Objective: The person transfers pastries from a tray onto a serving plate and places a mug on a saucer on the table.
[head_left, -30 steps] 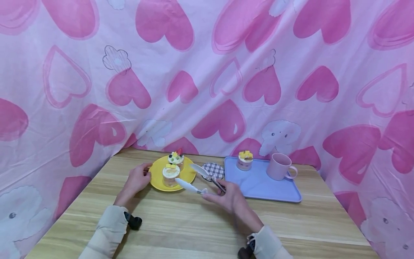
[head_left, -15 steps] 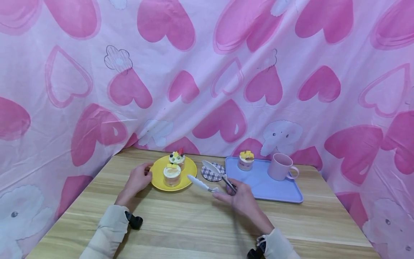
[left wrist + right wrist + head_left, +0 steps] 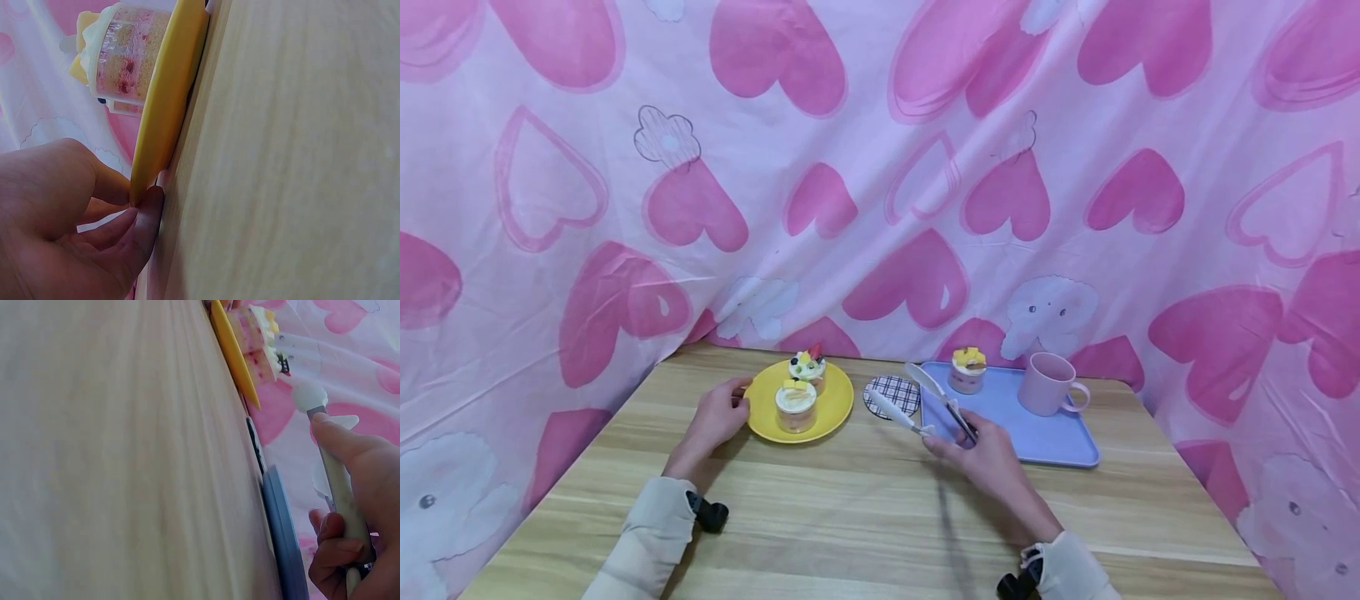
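Note:
My left hand (image 3: 717, 417) pinches the left rim of a round yellow plate (image 3: 837, 408); the left wrist view shows thumb and fingers above and below its edge. Two dessert cups stand on this plate: a front cake cup (image 3: 796, 408) topped with cream and yellow fruit, and a rear fruit-topped cup (image 3: 808, 368) with a red piece. In my right hand (image 3: 988, 458) is a pair of tongs (image 3: 951, 408) with white tips, its arms spread apart with nothing between them. In the head view the tongs overlap the left edge of a blue tray (image 3: 1037, 446).
On the tray are another cake cup (image 3: 967, 372) with yellow fruit and a pink mug (image 3: 1047, 385), handle to the right. A round checked coaster (image 3: 891, 396) lies between plate and tray. A pink heart-patterned curtain (image 3: 910, 275) hangs along the table's back edge.
My right hand has moved right with the tongs, away from the front cake cup and over toward the tray. The left hand has stayed on the plate rim.

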Demonstrator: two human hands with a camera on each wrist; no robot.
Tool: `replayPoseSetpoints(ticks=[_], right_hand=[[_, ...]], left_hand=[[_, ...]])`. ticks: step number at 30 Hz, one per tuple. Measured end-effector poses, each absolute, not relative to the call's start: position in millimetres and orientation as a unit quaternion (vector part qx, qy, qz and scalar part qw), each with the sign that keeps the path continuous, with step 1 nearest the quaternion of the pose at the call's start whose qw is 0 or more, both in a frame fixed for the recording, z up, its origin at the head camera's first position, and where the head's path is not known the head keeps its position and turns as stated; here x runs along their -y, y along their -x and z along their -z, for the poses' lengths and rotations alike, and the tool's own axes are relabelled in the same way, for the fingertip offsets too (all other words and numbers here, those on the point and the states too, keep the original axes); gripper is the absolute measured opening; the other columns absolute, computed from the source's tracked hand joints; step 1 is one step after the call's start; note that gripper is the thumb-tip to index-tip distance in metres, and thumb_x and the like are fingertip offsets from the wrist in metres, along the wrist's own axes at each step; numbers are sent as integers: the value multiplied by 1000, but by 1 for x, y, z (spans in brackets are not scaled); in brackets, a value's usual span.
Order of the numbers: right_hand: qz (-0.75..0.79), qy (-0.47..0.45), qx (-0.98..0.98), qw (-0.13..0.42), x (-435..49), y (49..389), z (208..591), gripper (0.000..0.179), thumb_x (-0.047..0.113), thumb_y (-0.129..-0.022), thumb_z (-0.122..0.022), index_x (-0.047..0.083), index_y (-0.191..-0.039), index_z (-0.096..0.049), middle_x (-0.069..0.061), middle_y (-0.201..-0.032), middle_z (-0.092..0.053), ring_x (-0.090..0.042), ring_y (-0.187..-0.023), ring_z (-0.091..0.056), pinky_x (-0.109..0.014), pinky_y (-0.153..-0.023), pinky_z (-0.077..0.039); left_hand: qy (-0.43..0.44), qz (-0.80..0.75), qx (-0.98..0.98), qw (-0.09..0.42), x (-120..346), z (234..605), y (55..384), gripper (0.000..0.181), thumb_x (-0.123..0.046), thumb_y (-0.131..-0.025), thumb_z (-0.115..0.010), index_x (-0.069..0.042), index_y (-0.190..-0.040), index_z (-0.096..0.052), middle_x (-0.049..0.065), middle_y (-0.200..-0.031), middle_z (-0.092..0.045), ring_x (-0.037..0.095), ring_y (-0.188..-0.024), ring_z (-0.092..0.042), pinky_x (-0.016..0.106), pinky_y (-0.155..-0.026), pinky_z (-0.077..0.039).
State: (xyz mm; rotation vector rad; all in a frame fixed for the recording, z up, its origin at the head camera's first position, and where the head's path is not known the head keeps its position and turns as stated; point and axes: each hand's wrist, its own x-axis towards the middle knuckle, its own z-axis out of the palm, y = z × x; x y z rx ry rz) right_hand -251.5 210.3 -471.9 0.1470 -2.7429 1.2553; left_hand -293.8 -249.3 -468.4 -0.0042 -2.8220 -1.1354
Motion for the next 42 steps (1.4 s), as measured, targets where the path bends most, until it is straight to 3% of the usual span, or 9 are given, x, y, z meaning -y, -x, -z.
replayPoseSetpoints(ticks=[3, 10, 16, 23, 28, 33, 42], right_hand=[[-418, -44, 905, 65, -214, 253, 469, 81, 65, -79, -90, 18, -140, -69, -2, -93, -67, -18, -78, -58, -26, -58, -49], [-416, -31, 904, 95, -224, 257, 463, 67, 67, -81, -87, 15, -121, -72, -3, -92, -66, -18, -73, -54, -26, -53, -44], [-409, -14, 907, 102, -232, 260, 457, 79, 66, -83, -86, 15, -141, -67, -5, -96, -64, -19, -74, -53, -26, -52, -43], [-378, -15, 915, 141, -247, 265, 458, 81, 66, -84, -85, 19, -146, -65, -3, -94, -65, -18, -72, -51, -27, -52, -41], [-372, -5, 914, 159, -256, 268, 458, 65, 66, -83, -85, 21, -127, -69, -4, -93, -63, -20, -67, -49, -28, -51, -39], [-364, 1, 913, 187, -264, 269, 458, 56, 60, -84, -88, 14, -109, -70, -6, -90, -64, -21, -72, -49, -29, -57, -39], [-385, 41, 909, 153, -270, 269, 458, 66, 63, -87, -84, 6, -114, -66, -10, -96, -63, -25, -80, -53, -28, -59, -42]], left_hand=[[0, 373, 927, 49, 249, 469, 294, 54, -7, -104, -52, 8, -155, -50, 31, -139, -66, 39, -121, -64, 52, -103, -59], [1, 374, 926, 51, 248, 469, 293, 53, -7, -104, -53, 8, -154, -51, 31, -137, -66, 38, -118, -65, 51, -101, -60], [-3, 375, 926, 44, 249, 469, 293, 54, -8, -104, -52, 7, -156, -50, 30, -139, -65, 36, -118, -64, 50, -101, -60], [-1, 372, 927, 46, 250, 471, 295, 53, -7, -103, -53, 7, -155, -51, 30, -137, -66, 35, -116, -64, 49, -99, -60], [-2, 372, 927, 47, 250, 471, 296, 53, -8, -104, -53, 7, -155, -51, 30, -137, -67, 35, -116, -64, 48, -99, -60], [1, 371, 927, 51, 250, 471, 295, 53, -7, -103, -53, 7, -154, -52, 30, -136, -67, 37, -117, -65, 49, -100, -60], [-4, 374, 926, 45, 250, 471, 296, 53, -7, -104, -53, 8, -155, -51, 30, -138, -66, 37, -117, -64, 49, -100, -61]])
